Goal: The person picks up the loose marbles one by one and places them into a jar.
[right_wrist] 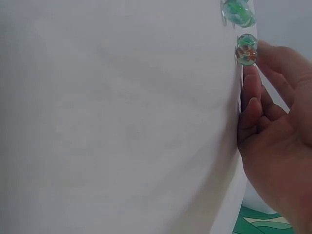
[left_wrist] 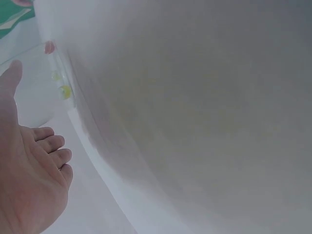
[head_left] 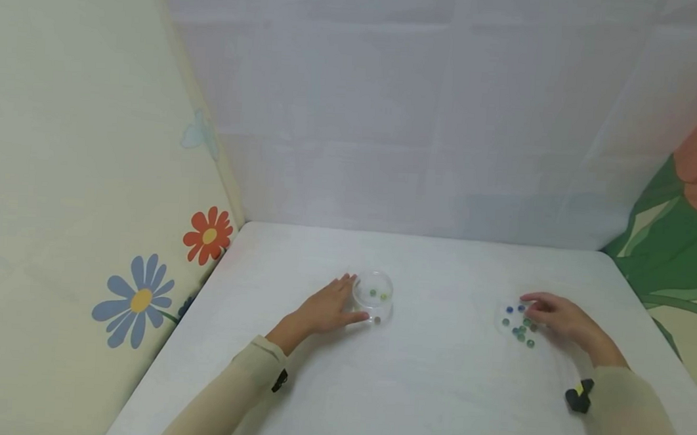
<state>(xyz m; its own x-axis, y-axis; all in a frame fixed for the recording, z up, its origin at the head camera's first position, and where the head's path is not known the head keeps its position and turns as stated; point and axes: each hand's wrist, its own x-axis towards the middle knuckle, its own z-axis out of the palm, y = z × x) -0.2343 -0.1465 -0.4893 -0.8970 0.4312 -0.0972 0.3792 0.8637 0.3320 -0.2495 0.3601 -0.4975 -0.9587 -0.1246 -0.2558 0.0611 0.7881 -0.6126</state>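
Observation:
My left hand holds a clear round cup at its left side, thumb along the near side and fingers toward the far side. Inside the cup lie a few marbles, among them a yellow-green marble and, in the left wrist view, a reddish marble. Over on the right, my right hand reaches down to a group of glass marbles, blue and green, on a clear shallow dish. In the right wrist view its fingertips are right beside a green-and-orange marble.
The white-covered table carries the cup and the dish well apart. A white cloth wall rises behind it. Flower-printed panels stand on both sides. Small black devices sit at both wrists.

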